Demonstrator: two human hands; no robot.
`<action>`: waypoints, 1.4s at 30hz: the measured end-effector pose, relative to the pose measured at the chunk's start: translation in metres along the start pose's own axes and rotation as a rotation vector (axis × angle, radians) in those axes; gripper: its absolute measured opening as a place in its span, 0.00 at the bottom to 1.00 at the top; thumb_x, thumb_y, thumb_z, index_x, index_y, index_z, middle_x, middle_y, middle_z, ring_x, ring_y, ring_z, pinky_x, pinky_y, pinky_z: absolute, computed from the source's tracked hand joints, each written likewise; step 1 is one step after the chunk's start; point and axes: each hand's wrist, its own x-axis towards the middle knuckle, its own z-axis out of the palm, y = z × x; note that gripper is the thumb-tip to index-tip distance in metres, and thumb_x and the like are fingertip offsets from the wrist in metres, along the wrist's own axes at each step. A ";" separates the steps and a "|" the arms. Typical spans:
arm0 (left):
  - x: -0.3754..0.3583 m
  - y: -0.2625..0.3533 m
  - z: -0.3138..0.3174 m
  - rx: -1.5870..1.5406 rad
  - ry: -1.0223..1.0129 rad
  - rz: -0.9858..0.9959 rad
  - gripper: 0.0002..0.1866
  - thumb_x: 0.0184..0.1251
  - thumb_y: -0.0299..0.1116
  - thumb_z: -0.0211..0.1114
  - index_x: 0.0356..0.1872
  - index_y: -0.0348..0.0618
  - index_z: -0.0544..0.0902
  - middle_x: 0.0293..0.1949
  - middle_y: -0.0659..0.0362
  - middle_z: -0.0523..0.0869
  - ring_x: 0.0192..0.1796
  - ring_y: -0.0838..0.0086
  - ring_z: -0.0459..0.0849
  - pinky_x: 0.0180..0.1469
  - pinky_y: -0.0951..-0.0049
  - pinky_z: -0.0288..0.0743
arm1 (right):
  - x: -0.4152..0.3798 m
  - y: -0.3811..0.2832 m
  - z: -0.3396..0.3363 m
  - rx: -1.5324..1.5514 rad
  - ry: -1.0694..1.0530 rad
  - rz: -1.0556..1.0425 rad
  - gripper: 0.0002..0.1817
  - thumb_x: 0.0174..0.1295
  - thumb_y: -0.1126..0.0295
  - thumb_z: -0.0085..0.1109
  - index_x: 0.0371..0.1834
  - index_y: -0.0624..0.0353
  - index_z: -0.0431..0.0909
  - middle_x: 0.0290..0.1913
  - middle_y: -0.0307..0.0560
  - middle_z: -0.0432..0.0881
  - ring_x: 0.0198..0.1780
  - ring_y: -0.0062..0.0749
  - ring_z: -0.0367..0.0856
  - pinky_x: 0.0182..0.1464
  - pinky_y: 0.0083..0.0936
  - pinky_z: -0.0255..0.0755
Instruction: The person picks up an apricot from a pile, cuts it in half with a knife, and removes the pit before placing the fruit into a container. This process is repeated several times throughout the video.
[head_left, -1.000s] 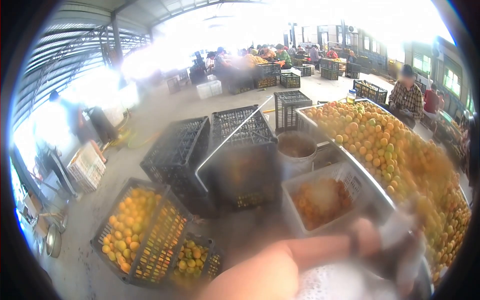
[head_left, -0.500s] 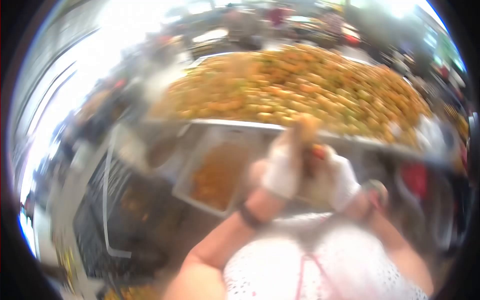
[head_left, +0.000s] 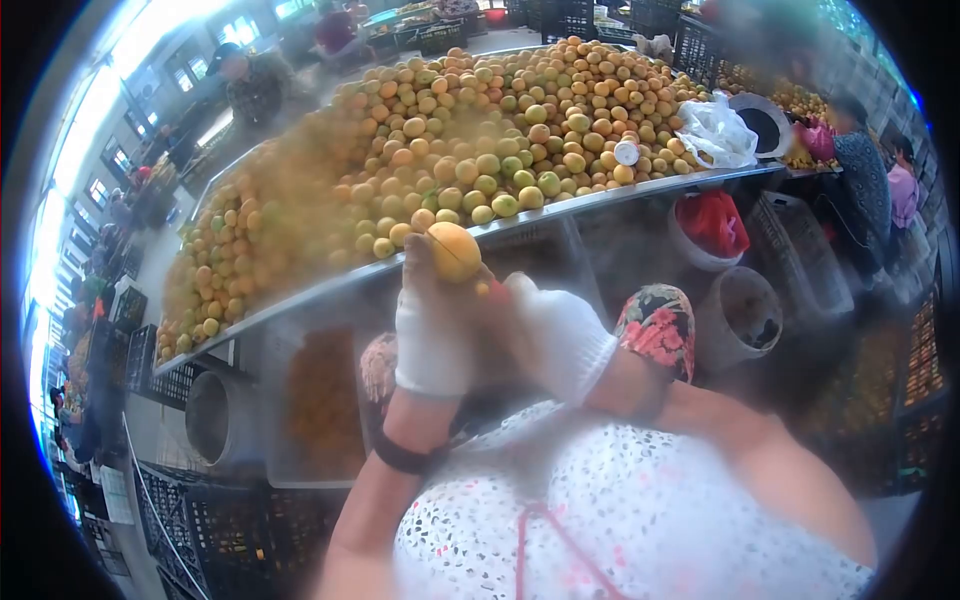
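My left hand [head_left: 432, 330], in a white glove with the fingertips bare, grips a yellow-orange apricot [head_left: 454, 251] just in front of the table's edge. A thin dark line runs along the fruit's face. Close against it, my right hand [head_left: 555, 330], also white-gloved, is closed on a small red and yellow tool [head_left: 490, 289]; most of the tool is hidden by fingers and haze. Beyond both hands, a big heap of apricots [head_left: 480, 150] covers the metal-edged table [head_left: 590, 204].
Below the table stand a crate of orange pieces [head_left: 318, 476], a bucket with a red bag [head_left: 698, 250], a whitish bucket [head_left: 742, 325] and a grey crate [head_left: 800, 255]. A white plastic bag [head_left: 716, 133] lies on the heap's right. A co-worker [head_left: 858, 165] sits at right.
The view has swung and sharpened, with the table now sloping up to the right. My hands appear further left, still together, and the apricot in my left hand shows clearly.
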 end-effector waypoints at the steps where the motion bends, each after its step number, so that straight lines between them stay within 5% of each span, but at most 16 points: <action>1: 0.001 0.000 -0.001 0.071 0.011 0.023 0.32 0.71 0.64 0.57 0.51 0.40 0.74 0.35 0.54 0.82 0.39 0.70 0.82 0.46 0.70 0.75 | -0.001 0.003 -0.001 0.061 -0.001 -0.005 0.16 0.71 0.59 0.55 0.40 0.64 0.71 0.20 0.60 0.79 0.26 0.59 0.82 0.27 0.48 0.73; 6: 0.009 -0.004 -0.019 0.147 0.025 0.085 0.31 0.73 0.63 0.55 0.52 0.39 0.75 0.37 0.54 0.82 0.39 0.69 0.82 0.46 0.71 0.75 | 0.003 -0.005 -0.029 0.239 0.014 -0.010 0.14 0.72 0.60 0.56 0.39 0.63 0.72 0.24 0.62 0.80 0.30 0.60 0.82 0.29 0.46 0.72; 8: 0.013 -0.014 -0.026 0.125 -0.018 0.101 0.30 0.76 0.60 0.54 0.53 0.38 0.76 0.38 0.54 0.82 0.40 0.69 0.82 0.47 0.71 0.75 | 0.010 -0.011 -0.043 0.450 0.228 -0.024 0.13 0.71 0.62 0.59 0.40 0.61 0.73 0.26 0.60 0.80 0.31 0.60 0.82 0.30 0.43 0.71; 10: 0.010 -0.032 -0.028 0.769 -0.049 0.423 0.25 0.81 0.51 0.51 0.56 0.36 0.77 0.43 0.56 0.84 0.43 0.70 0.82 0.50 0.73 0.75 | 0.019 -0.012 -0.051 0.545 0.199 0.065 0.12 0.70 0.64 0.62 0.41 0.62 0.74 0.29 0.59 0.78 0.31 0.55 0.81 0.32 0.39 0.72; 11: -0.003 -0.025 -0.021 0.758 -0.224 0.563 0.22 0.83 0.43 0.48 0.60 0.35 0.77 0.47 0.58 0.83 0.47 0.74 0.81 0.52 0.76 0.73 | 0.023 -0.008 -0.038 0.514 0.289 0.025 0.13 0.70 0.63 0.62 0.40 0.62 0.74 0.30 0.58 0.77 0.31 0.52 0.80 0.33 0.37 0.72; 16: -0.017 -0.025 -0.004 0.871 -0.256 0.434 0.23 0.82 0.42 0.51 0.66 0.34 0.72 0.50 0.60 0.81 0.49 0.79 0.78 0.53 0.77 0.73 | 0.029 -0.009 -0.038 0.684 0.329 0.128 0.16 0.68 0.61 0.64 0.37 0.64 0.73 0.31 0.53 0.77 0.31 0.35 0.80 0.34 0.33 0.72; 19: -0.028 -0.023 0.012 0.894 -0.237 0.511 0.27 0.82 0.39 0.49 0.74 0.35 0.62 0.62 0.54 0.77 0.60 0.73 0.76 0.62 0.74 0.71 | 0.029 -0.005 -0.037 0.751 0.297 0.163 0.16 0.67 0.61 0.64 0.39 0.65 0.75 0.31 0.52 0.79 0.33 0.30 0.81 0.35 0.30 0.73; 23: -0.029 -0.016 0.025 0.945 -0.257 0.486 0.25 0.82 0.36 0.48 0.74 0.35 0.62 0.68 0.50 0.73 0.65 0.70 0.74 0.66 0.73 0.68 | 0.025 -0.005 -0.042 0.756 0.272 0.150 0.16 0.68 0.61 0.61 0.44 0.65 0.79 0.32 0.55 0.83 0.34 0.31 0.84 0.36 0.27 0.75; 26: -0.026 -0.023 0.028 0.669 -0.256 0.371 0.25 0.82 0.34 0.47 0.74 0.36 0.63 0.68 0.50 0.73 0.66 0.68 0.75 0.67 0.72 0.68 | 0.023 0.001 -0.037 0.758 0.298 0.135 0.15 0.67 0.62 0.61 0.44 0.64 0.79 0.32 0.57 0.83 0.32 0.37 0.86 0.34 0.30 0.75; 29: -0.025 -0.022 0.035 0.981 -0.272 0.491 0.23 0.82 0.39 0.48 0.70 0.39 0.69 0.66 0.51 0.76 0.64 0.66 0.78 0.65 0.68 0.73 | 0.021 0.006 -0.037 0.686 0.307 0.083 0.13 0.66 0.62 0.62 0.42 0.62 0.79 0.30 0.56 0.82 0.32 0.45 0.85 0.33 0.32 0.75; 31: -0.024 -0.032 0.034 0.155 -0.013 -0.125 0.24 0.80 0.50 0.49 0.64 0.44 0.75 0.61 0.54 0.79 0.59 0.66 0.82 0.60 0.65 0.78 | 0.020 0.007 -0.041 0.598 0.304 0.050 0.12 0.65 0.63 0.62 0.42 0.61 0.79 0.31 0.56 0.82 0.32 0.48 0.85 0.33 0.33 0.75; 33: -0.022 -0.039 0.036 0.108 0.085 -0.159 0.26 0.78 0.54 0.49 0.61 0.46 0.76 0.55 0.55 0.81 0.52 0.68 0.83 0.51 0.67 0.80 | 0.019 0.009 -0.044 0.513 0.300 0.017 0.11 0.65 0.64 0.62 0.41 0.60 0.78 0.31 0.56 0.82 0.33 0.51 0.84 0.33 0.34 0.75; 35: -0.014 -0.045 0.026 0.062 0.177 -0.186 0.27 0.76 0.58 0.49 0.58 0.48 0.78 0.49 0.56 0.83 0.45 0.70 0.84 0.43 0.69 0.81 | 0.021 0.012 -0.047 0.294 0.408 -0.229 0.09 0.65 0.65 0.61 0.39 0.59 0.77 0.27 0.53 0.78 0.28 0.41 0.83 0.31 0.32 0.73; 37: 0.002 -0.053 -0.004 -0.195 -0.016 -0.353 0.29 0.75 0.61 0.49 0.58 0.46 0.78 0.36 0.57 0.82 0.32 0.72 0.79 0.32 0.72 0.72 | 0.024 0.020 -0.036 0.469 0.405 -0.173 0.07 0.66 0.67 0.60 0.38 0.60 0.77 0.26 0.50 0.77 0.27 0.33 0.80 0.30 0.30 0.72; 39: 0.002 -0.042 -0.007 -0.244 -0.044 -0.340 0.29 0.75 0.60 0.48 0.57 0.45 0.78 0.37 0.56 0.83 0.34 0.71 0.79 0.35 0.71 0.72 | 0.026 0.025 -0.034 0.879 0.399 -0.009 0.05 0.70 0.72 0.54 0.38 0.63 0.76 0.25 0.39 0.74 0.27 0.17 0.71 0.29 0.22 0.68; 42: 0.001 -0.029 0.005 -0.377 -0.152 -0.291 0.28 0.78 0.57 0.46 0.57 0.44 0.79 0.40 0.56 0.83 0.40 0.69 0.80 0.43 0.67 0.74 | 0.028 0.028 -0.043 1.094 0.478 0.183 0.06 0.72 0.72 0.52 0.40 0.64 0.76 0.26 0.37 0.75 0.27 0.15 0.72 0.29 0.19 0.68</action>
